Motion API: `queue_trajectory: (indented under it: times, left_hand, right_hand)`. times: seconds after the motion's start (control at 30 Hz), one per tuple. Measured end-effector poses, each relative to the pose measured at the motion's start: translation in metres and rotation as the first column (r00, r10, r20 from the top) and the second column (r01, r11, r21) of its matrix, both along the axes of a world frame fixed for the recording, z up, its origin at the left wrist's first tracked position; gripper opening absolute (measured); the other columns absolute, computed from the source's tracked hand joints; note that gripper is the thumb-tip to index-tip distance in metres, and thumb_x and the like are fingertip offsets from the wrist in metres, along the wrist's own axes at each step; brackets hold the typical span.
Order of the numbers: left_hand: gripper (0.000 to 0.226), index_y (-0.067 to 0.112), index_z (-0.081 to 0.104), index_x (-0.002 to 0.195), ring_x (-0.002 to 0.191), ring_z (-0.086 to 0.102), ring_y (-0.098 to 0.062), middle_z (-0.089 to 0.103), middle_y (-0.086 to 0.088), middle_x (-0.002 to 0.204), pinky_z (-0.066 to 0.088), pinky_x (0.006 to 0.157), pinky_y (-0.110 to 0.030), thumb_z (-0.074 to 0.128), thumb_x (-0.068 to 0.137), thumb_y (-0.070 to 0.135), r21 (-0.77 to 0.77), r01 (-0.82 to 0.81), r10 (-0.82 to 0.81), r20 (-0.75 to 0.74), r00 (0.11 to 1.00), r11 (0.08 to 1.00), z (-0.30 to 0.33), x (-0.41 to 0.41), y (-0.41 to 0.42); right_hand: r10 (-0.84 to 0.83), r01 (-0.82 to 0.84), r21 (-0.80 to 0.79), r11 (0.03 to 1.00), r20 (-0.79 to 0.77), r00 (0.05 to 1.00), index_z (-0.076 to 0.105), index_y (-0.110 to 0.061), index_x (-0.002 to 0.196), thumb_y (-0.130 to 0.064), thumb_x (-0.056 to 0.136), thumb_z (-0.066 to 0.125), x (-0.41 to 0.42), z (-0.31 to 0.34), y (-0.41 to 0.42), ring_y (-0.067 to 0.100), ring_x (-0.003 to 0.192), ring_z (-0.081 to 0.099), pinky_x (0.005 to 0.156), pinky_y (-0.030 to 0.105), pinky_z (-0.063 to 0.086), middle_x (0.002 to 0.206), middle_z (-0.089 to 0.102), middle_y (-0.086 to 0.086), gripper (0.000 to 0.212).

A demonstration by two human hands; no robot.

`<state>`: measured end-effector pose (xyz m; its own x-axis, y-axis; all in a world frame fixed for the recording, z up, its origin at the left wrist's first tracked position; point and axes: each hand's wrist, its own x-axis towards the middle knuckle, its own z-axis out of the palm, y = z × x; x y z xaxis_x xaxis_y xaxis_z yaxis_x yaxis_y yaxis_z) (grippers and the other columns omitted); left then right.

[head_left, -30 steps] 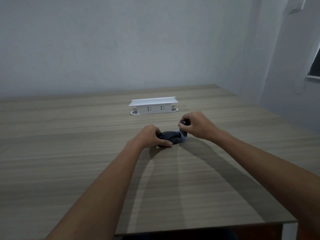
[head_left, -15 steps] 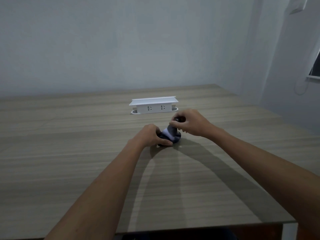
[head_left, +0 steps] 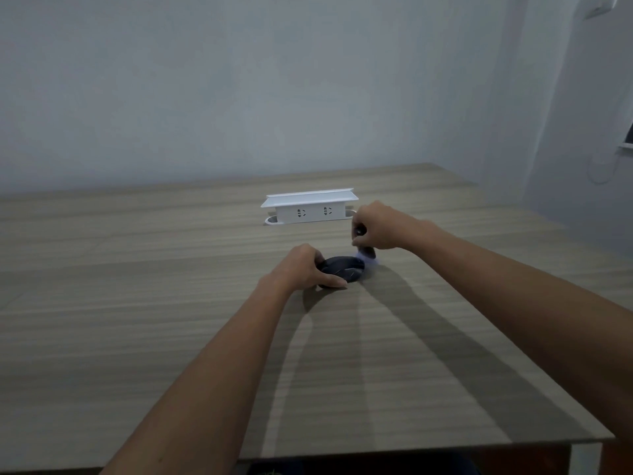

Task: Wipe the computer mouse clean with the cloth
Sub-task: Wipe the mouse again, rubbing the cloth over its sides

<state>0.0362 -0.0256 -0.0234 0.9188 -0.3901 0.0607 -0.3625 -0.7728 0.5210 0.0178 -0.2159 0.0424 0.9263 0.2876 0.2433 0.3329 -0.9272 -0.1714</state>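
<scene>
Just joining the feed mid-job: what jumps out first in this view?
Mid-table, the left hand pins a dark computer mouse to the wooden table, while the right hand pinches a pale cloth at the mouse's far right end. Just behind them stands a white power strip, the only bright thing in the dim room.

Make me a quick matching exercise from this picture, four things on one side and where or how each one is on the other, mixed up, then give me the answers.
Things:
1. computer mouse
2. cloth
3. white socket box
4. left hand

Descriptions:
A. standing alone toward the table's far edge
B. pinched in the right hand
C. dark, lying flat on the table
D. steadying the mouse's near side

Pairs: 1-C, 2-B, 3-A, 4-D
</scene>
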Motion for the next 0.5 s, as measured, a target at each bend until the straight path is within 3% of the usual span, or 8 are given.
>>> queue_trajectory:
  times: [0.07, 0.2, 0.33, 0.5]
  left_hand:
    - [0.054, 0.01, 0.075, 0.09, 0.056, 0.053, -0.008, 0.06, 0.006, 0.062, 0.033, 0.05, -0.022, 0.085, 0.064, 0.056, 0.008, 0.003, -0.003, -0.004, 1.0, 1.0, 0.001, 0.0, 0.0]
    - [0.04, 0.018, 0.066, 0.07, 0.047, 0.047, -0.005, 0.054, 0.009, 0.052, 0.029, 0.047, -0.02, 0.085, 0.067, 0.053, 0.015, 0.002, -0.002, -0.012, 1.0, 1.0, 0.002, -0.001, 0.0]
    - [0.055, 0.012, 0.076, 0.093, 0.054, 0.056, -0.006, 0.064, 0.006, 0.062, 0.035, 0.048, -0.02, 0.085, 0.063, 0.057, 0.009, -0.006, 0.006, -0.002, 1.0, 1.0, 0.001, -0.001, 0.0]
    - [0.05, 0.012, 0.076, 0.091, 0.053, 0.054, -0.008, 0.062, 0.006, 0.062, 0.035, 0.05, -0.021, 0.085, 0.065, 0.054, 0.004, 0.004, -0.004, -0.003, 1.0, 1.0, 0.0, 0.0, 0.001]
  right_hand:
    - [0.034, -0.034, 0.024, 0.999, 0.011, 0.999, 0.077, -0.008, 0.088, -0.019, 0.085, 0.072, -0.001, 0.003, 0.002, 0.016, 0.074, 0.065, 0.065, 0.026, 0.047, 0.083, 0.072, 0.002, 0.013]
    - [0.074, -0.07, 0.167, 0.983, -0.015, 0.997, 0.075, -0.011, 0.087, -0.02, 0.089, 0.068, -0.004, 0.006, 0.004, 0.007, 0.051, 0.059, 0.05, 0.017, 0.047, 0.07, 0.068, 0.001, 0.011]
    - [-0.002, 0.002, 0.003, 1.0, -0.011, 1.0, 0.076, -0.007, 0.095, -0.025, 0.09, 0.069, 0.002, 0.006, 0.0, 0.017, 0.073, 0.06, 0.068, 0.028, 0.045, 0.084, 0.068, 0.003, 0.02]
    - [0.073, -0.069, 0.065, 0.995, -0.054, 0.996, 0.073, -0.01, 0.095, -0.023, 0.093, 0.065, -0.002, 0.011, 0.005, 0.013, 0.055, 0.061, 0.055, 0.021, 0.046, 0.071, 0.065, -0.001, 0.015]
